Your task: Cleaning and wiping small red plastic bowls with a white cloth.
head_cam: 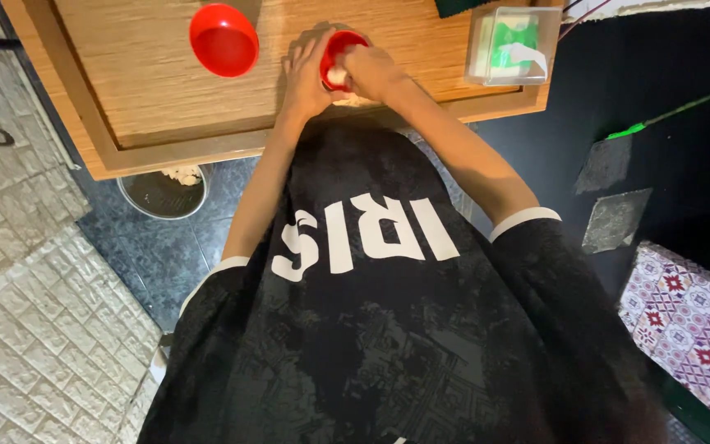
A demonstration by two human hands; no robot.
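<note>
My left hand [306, 78] cups the side of a small red bowl [340, 45] tilted on the wooden table [166, 90]. My right hand [371, 70] reaches into that bowl, its fingers on a pale lump of dough-like stuff [337, 76] inside. Some of the same pale stuff lies on the table under my hands. A second red bowl [223, 39] stands upright to the left, apart from both hands.
A clear plastic box with a green and white thing inside [513, 45] sits at the table's right edge. On the dark tiled floor under the table's near edge stands a round metal pan [162, 193]. A patterned cloth [688, 321] lies at lower right.
</note>
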